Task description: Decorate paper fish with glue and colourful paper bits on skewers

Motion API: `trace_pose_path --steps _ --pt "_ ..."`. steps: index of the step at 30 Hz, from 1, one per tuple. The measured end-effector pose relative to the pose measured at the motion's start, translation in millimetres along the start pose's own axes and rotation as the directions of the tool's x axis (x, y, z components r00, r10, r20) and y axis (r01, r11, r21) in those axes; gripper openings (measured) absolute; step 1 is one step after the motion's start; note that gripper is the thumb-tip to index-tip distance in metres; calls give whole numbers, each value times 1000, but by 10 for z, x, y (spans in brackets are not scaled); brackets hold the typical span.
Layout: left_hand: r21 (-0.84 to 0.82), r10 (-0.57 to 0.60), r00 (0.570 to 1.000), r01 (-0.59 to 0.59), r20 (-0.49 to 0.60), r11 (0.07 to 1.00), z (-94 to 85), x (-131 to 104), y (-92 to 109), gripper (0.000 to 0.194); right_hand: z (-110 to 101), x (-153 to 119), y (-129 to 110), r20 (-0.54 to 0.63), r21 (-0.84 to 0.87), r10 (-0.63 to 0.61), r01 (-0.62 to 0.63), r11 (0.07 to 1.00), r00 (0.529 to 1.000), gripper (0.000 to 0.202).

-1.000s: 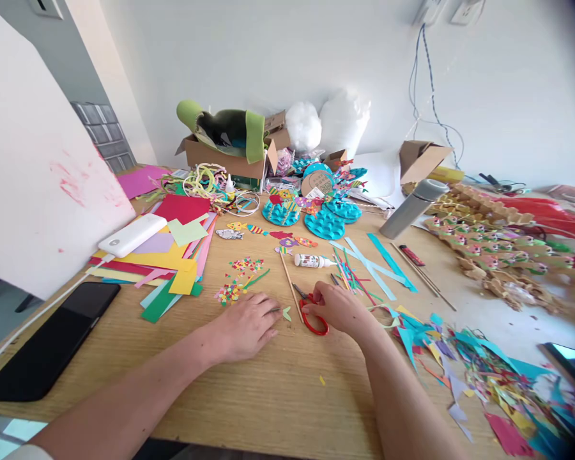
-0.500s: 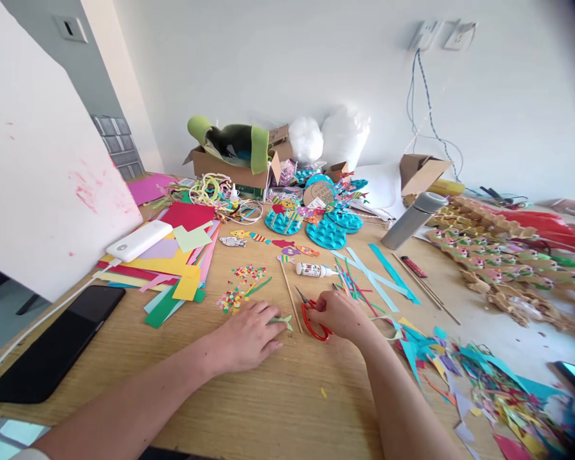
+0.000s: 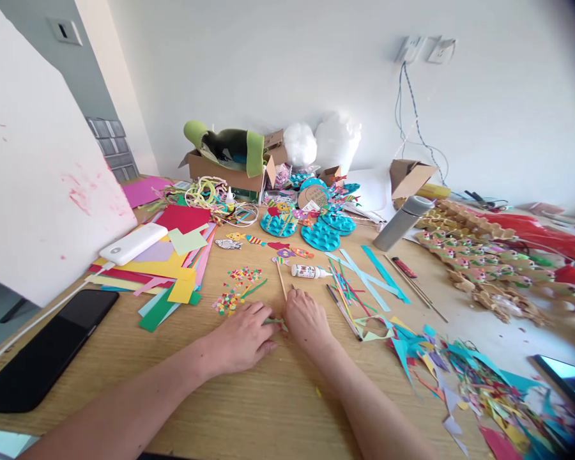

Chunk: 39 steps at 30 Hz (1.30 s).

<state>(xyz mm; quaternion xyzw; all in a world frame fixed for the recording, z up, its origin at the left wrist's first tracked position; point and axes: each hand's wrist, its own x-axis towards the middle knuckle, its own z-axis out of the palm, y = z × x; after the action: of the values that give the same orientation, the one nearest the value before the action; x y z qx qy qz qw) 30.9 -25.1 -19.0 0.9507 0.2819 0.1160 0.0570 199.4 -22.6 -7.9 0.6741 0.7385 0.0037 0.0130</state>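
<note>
My left hand [image 3: 243,337] rests low over the table with its fingers curled round a small light green paper cutout [image 3: 278,322], whose end sticks out to the right. Close beside it is my right hand [image 3: 307,321], closed and palm down. Its fingers hide what they hold, and the red-handled scissors do not show; a small dark tip pokes out beyond the fingers. A thin wooden stick [image 3: 282,281] runs under or next to these fingertips. Small confetti-like paper bits [image 3: 237,291] and a green paper strip [image 3: 255,289] lie beyond my left hand.
A white glue bottle [image 3: 309,272] lies past my right hand, near a pen [image 3: 344,312] and paper strips [image 3: 371,279]. Decorated paper fish [image 3: 255,240] lie farther back. Coloured paper [image 3: 182,284] and a phone [image 3: 48,348] are left; scraps [image 3: 489,383] and a grey flask [image 3: 402,223] right.
My right hand has shifted left, close to my left hand, and now covers the spot where the red-handled scissors showed. The pen behind it has come into view. My left hand has barely moved.
</note>
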Motion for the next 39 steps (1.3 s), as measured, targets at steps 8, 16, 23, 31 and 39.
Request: trace_pose_path --steps 8,16,23,31,39 --pt "-31 8 1000 -8 3 999 -4 -2 -6 29 -348 91 577 -84 140 373 -359 923 924 24" --pt "-73 19 999 -21 -35 997 -9 15 -33 20 -269 238 1458 6 93 391 -390 916 920 30" --pt "-66 29 997 -34 -65 997 22 20 -43 20 -98 58 1180 54 82 253 -257 963 966 25" --pt "-32 25 998 -27 -66 999 25 25 -21 22 -292 -159 692 121 90 153 -165 982 981 22" --pt "-18 15 999 -16 -48 1000 -8 35 22 23 -118 -135 598 181 -67 171 -161 985 969 24"
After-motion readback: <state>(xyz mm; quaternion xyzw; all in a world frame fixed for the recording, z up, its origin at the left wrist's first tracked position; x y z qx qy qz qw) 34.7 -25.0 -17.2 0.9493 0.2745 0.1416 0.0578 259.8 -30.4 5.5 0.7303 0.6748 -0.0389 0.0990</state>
